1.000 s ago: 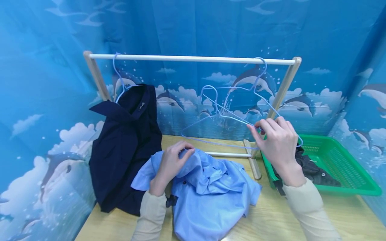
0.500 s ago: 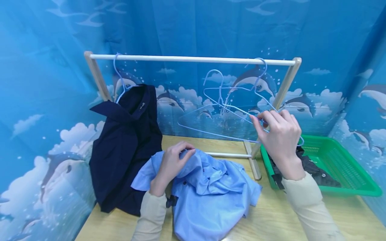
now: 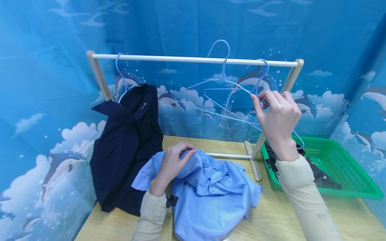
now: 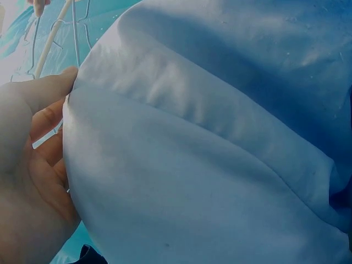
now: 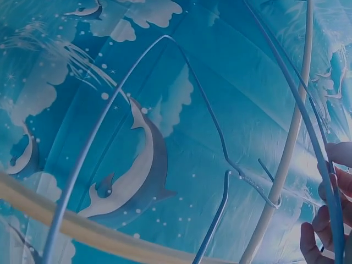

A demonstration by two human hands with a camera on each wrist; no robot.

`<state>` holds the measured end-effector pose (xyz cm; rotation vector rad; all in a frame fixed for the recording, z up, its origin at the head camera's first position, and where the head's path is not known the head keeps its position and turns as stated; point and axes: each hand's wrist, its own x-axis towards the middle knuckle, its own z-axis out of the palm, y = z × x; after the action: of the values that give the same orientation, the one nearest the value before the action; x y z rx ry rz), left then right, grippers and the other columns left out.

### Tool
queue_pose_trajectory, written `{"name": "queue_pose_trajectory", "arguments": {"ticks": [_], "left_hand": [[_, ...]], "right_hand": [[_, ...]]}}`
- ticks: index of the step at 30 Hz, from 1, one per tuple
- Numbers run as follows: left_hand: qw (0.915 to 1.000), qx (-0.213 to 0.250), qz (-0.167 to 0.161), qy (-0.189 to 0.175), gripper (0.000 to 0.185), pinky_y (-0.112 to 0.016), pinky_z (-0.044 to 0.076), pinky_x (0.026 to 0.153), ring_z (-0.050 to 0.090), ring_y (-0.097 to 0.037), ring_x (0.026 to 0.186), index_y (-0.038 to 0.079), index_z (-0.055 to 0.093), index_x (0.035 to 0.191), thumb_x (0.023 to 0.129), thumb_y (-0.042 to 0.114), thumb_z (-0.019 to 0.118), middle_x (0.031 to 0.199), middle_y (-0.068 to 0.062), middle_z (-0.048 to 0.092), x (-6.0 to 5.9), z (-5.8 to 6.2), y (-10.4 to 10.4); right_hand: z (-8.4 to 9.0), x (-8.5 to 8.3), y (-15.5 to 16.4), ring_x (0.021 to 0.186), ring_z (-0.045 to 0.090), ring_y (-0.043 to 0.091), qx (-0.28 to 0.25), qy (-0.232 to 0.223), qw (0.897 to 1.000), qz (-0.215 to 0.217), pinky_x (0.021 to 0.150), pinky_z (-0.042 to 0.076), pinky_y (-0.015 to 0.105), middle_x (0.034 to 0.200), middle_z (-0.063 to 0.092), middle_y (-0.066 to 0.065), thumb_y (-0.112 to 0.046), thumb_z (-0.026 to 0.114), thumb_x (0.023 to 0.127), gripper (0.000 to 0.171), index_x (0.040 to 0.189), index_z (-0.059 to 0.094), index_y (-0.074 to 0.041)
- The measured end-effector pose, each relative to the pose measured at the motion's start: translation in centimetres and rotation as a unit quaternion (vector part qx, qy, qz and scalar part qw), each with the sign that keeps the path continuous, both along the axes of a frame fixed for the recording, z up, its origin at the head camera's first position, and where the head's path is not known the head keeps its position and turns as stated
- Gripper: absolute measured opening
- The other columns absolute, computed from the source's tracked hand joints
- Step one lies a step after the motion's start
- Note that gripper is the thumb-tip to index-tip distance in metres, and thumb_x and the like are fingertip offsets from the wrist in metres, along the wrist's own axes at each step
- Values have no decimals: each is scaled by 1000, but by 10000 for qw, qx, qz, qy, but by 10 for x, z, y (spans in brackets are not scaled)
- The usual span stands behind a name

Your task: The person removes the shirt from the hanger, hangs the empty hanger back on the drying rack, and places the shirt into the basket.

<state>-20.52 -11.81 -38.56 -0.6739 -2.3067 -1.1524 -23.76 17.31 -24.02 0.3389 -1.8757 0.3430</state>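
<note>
My right hand (image 3: 278, 122) pinches the right shoulder of a light-blue wire hanger (image 3: 236, 85). Its hook rises above the white rail of the rack. In the right wrist view the fingers (image 5: 331, 187) grip the blue wire at the right edge. A light-blue shirt (image 3: 211, 207) lies crumpled on the table, and my left hand (image 3: 174, 164) holds its upper edge between thumb and fingers. The left wrist view shows the pale cloth (image 4: 165, 159) of the shirt spread from that pinch. Another blue hanger (image 3: 261, 77) hangs from the rail behind the right hand.
The rack's white rail (image 3: 181, 59) spans two wooden posts. A dark navy garment (image 3: 126, 150) hangs on a hanger at left. A green basket (image 3: 356, 174) with dark clothing (image 3: 324, 177) stands at right on the wooden table (image 3: 271, 214). A dolphin-print curtain (image 3: 187, 26) surrounds everything.
My right hand has risen with the hanger, bringing its hook from below the rail to above it. The left hand and the shirt have stayed in place.
</note>
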Motion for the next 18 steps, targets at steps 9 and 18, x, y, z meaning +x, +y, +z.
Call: {"name": "queue_pose_trajectory", "arguments": {"ticks": [9,18], "left_hand": [[10000,-41,2,70,11,-32,57,79,69,-11,93,15,74,100,101,22,66,97,4,72,-1,-1,-1],[10000,-71,-32,10,14,-32,57,79,69,-11,93,14,75,100,101,24,64,98,4,72,0,0,0]], "right_hand": [[-2,-19,-9,70,54,36,-139,-133,9998,-93,53,40,46,72,66,15,-36,65,100,36,88,71,-2],[-12,-24,-15,70,56,34,-123,-375,9992,-29,52,40,46,70,64,14,-36,64,101,35,89,70,-4]]}}
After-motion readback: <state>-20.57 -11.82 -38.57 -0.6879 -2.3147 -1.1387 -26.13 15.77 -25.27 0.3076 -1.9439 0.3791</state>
